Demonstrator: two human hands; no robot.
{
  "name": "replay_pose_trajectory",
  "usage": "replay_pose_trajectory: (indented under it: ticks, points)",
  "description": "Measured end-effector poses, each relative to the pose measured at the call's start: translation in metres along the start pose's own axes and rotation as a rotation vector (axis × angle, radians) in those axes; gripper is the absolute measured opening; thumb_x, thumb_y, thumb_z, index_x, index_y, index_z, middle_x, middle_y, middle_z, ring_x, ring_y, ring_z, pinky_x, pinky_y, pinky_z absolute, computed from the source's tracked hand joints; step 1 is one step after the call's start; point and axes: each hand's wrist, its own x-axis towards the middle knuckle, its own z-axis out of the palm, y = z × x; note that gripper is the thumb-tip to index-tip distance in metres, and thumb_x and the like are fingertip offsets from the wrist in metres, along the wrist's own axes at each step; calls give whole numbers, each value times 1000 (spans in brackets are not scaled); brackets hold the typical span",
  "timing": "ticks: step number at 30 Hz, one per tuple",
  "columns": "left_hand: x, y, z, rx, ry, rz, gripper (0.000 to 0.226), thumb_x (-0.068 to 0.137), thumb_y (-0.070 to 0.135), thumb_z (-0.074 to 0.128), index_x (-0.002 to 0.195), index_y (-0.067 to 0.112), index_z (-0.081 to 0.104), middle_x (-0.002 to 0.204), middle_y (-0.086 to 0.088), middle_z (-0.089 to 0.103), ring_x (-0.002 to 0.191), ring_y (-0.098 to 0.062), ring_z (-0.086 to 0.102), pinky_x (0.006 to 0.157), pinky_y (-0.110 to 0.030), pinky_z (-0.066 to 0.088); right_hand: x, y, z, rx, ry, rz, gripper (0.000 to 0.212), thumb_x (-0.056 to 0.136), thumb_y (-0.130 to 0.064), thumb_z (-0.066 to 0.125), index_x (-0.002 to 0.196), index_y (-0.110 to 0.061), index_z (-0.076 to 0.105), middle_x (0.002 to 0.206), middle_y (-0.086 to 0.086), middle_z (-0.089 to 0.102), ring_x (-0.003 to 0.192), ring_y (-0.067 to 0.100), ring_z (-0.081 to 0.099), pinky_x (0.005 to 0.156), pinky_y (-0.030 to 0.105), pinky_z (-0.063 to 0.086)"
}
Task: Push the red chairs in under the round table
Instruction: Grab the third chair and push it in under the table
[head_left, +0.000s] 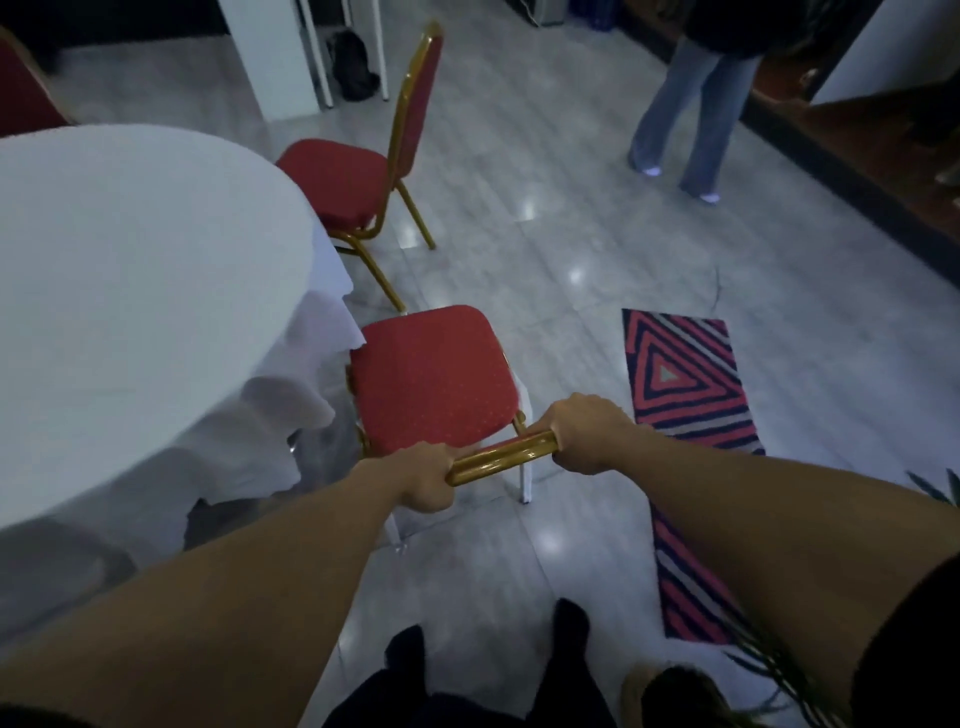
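Note:
A red chair (431, 376) with a gold frame stands right in front of me, its seat beside the edge of the round table (130, 270), which is draped in a white cloth. My left hand (423, 478) and my right hand (582, 431) both grip the gold top rail of this chair's back. A second red chair (343, 182) stands farther along the table's edge, its seat partly under the cloth and its tall back facing right. The corner of a third red chair (23, 88) shows at the far left behind the table.
A striped pink and navy rug (691, 384) lies on the shiny grey floor to the right of the chair. A person in jeans (685, 114) stands at the back right. A white pillar (270, 52) and a dark bag (353, 65) are behind the second chair.

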Motion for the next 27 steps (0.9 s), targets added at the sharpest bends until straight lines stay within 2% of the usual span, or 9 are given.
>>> replay_pose_trajectory:
  ticks: [2, 4, 9, 12, 15, 17, 21, 23, 27]
  points:
    - [7, 5, -2, -48, 28, -24, 82, 84, 9, 56, 154, 46, 34, 111, -6, 67, 99, -26, 65, 86, -39, 55, 13, 12, -8, -24, 8, -37, 24, 87, -12, 60, 99, -27, 73, 82, -2, 66, 70, 20, 64, 54, 29, 40]
    - [11, 14, -2, -70, 67, -53, 79, 85, 10, 58, 153, 44, 37, 106, -4, 64, 96, -26, 63, 79, -35, 51, 27, 23, -15, -46, 13, -102, 21, 86, -12, 61, 93, -30, 68, 83, -3, 64, 71, 21, 63, 56, 29, 38]
    - [30, 46, 2, -221, 137, -165, 71, 89, 7, 54, 153, 34, 39, 95, -2, 58, 92, -26, 61, 76, -32, 44, 64, 60, -35, -143, 17, -275, 26, 86, -16, 66, 107, -27, 75, 87, 0, 68, 70, 21, 63, 52, 27, 35]
    - [39, 63, 5, -289, 191, -252, 75, 90, 8, 53, 156, 36, 33, 103, -4, 58, 94, -26, 59, 80, -35, 46, 83, 72, -46, -177, 7, -364, 28, 86, -17, 67, 110, -29, 76, 87, -1, 68, 71, 20, 65, 58, 29, 44]
    - [47, 79, 13, -398, 239, -344, 74, 87, 9, 55, 154, 34, 36, 111, -7, 62, 99, -27, 61, 86, -41, 53, 101, 81, -54, -232, 7, -452, 34, 85, -20, 66, 115, -30, 77, 91, -2, 72, 73, 21, 68, 69, 37, 60]
    - [51, 89, 18, -446, 280, -392, 74, 85, 10, 56, 152, 35, 38, 114, -9, 63, 100, -29, 63, 89, -45, 56, 107, 83, -61, -274, 2, -509, 38, 86, -18, 64, 116, -36, 78, 90, -3, 74, 73, 21, 68, 71, 40, 63]
    - [56, 104, 28, -541, 329, -451, 65, 82, 6, 58, 141, 29, 47, 106, -12, 65, 95, -30, 65, 78, -41, 56, 115, 81, -72, -316, 1, -636, 51, 90, -13, 65, 123, -51, 76, 92, -5, 78, 77, 20, 69, 69, 37, 60]
    - [57, 105, 33, -576, 329, -470, 58, 81, 7, 59, 136, 25, 51, 105, -11, 65, 94, -29, 66, 75, -38, 55, 118, 76, -73, -348, 11, -658, 44, 90, -16, 66, 119, -48, 78, 92, -5, 77, 78, 21, 70, 68, 36, 59]
    - [56, 102, 33, -597, 393, -471, 61, 85, 5, 57, 143, 25, 50, 92, -1, 61, 74, -13, 57, 58, -21, 43, 126, 68, -75, -404, 37, -645, 23, 87, -23, 66, 104, -31, 80, 85, -3, 72, 73, 21, 67, 65, 36, 58]
